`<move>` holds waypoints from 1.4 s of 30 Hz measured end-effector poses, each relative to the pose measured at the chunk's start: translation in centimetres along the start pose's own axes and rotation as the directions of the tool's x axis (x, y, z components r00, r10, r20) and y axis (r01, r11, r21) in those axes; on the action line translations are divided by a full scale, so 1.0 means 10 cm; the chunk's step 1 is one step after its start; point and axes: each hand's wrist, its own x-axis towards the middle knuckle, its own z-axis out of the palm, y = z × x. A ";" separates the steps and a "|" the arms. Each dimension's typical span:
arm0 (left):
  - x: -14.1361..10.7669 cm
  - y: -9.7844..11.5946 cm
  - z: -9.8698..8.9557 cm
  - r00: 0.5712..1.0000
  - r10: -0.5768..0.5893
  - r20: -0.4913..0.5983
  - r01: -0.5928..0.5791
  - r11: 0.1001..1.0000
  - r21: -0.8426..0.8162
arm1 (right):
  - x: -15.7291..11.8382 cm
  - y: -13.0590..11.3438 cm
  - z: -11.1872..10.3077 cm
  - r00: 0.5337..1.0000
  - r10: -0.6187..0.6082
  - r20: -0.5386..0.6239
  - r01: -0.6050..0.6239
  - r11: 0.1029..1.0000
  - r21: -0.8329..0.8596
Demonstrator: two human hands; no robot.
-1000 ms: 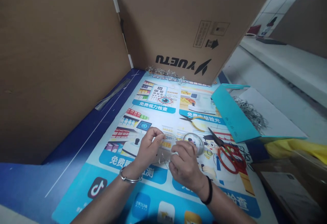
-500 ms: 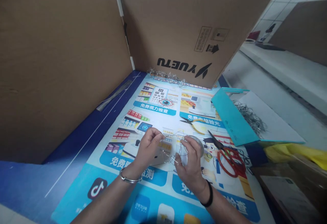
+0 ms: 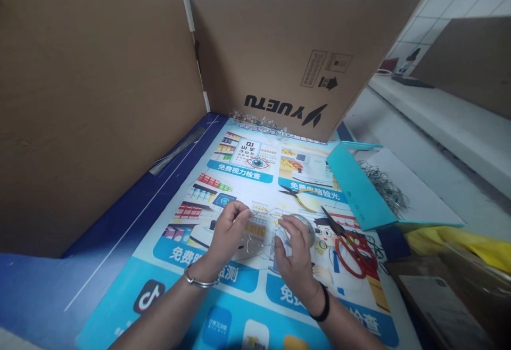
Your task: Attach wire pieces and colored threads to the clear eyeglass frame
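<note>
In the head view, my left hand (image 3: 231, 226) is closed in a pinch on a thin metal wire (image 3: 262, 213), left of centre over the printed sheet. The wire spans the gap to my right hand (image 3: 294, 251), whose curled fingertips are on it; the exact grip is too fine to see. Loose bends of wire hang below, between both hands. Just behind my right fingers lies a round, silvery coil (image 3: 308, 228), partly hidden by them. Yellow-handled pliers (image 3: 299, 198) lie beyond the hands. Red-handled scissors (image 3: 351, 246) rest to the right, blades partly spread.
A turquoise box (image 3: 349, 190) holds a tangle of wire pieces (image 3: 385, 187) at the right. Small wire pieces (image 3: 259, 121) line the foot of the cardboard panel (image 3: 279, 35). Thin strips (image 3: 178, 150) lie left. Yellow material (image 3: 459, 243) covers part of a carton (image 3: 443, 296).
The wire loops between my hands have shifted and look fainter. Both hands stay in nearly the same place. The whole view has tilted slightly upward.
</note>
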 end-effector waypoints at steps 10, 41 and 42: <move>0.02 -0.02 -0.02 1.000 0.020 -0.005 -0.020 1.000 0.001 | 0.04 0.08 -0.07 1.000 0.016 -0.021 -0.016 1.000 0.008; 0.00 -0.04 -0.01 0.998 0.006 0.055 -0.007 1.000 0.016 | 0.67 0.16 -0.20 0.778 0.247 0.577 -0.347 0.936 0.067; 0.00 -0.04 0.00 0.998 0.009 0.056 -0.010 1.000 0.021 | 0.67 0.16 -0.19 0.768 0.275 0.578 -0.373 0.926 0.054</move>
